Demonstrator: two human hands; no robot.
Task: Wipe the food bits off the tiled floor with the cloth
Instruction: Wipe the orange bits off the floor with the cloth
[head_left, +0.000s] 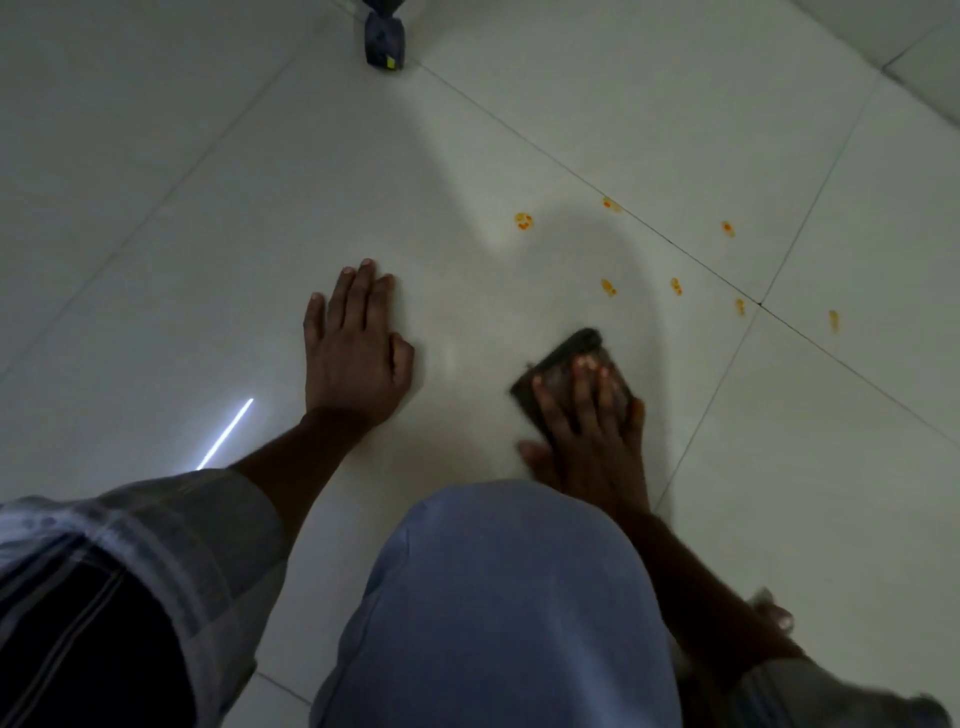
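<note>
The cloth (571, 376) is a dark, folded pad lying flat on the tiled floor (208, 208). The right hand (589, 431) rests on top of it with straight, spread fingers (602, 384) pressing down; no finger curls round the cloth. The hand covers the near half of the cloth; the far half projects beyond the fingertips. The thumb lies on the floor to the left of the cloth's near corner. The hand and cloth are slightly blurred.

The long axis of the cloth runs diagonally, from its near-left corner to its far-right corner. The far end points toward the food bits (675, 286).

The food bits are small yellow-orange specks scattered on the floor beyond and to the right of the cloth, apart from it. Several lie close to a dark grout line; the nearest ones lie just beyond the cloth's far edge.

The left hand (356, 348) lies flat on the floor, palm down, fingers extended and holding nothing. It is well to the left of the cloth.

A knee in light blue fabric (509, 597) occupies the foreground between the two forearms. A dark object (385, 44) stands on the floor at the far edge of the view. No container is identifiable.
</note>
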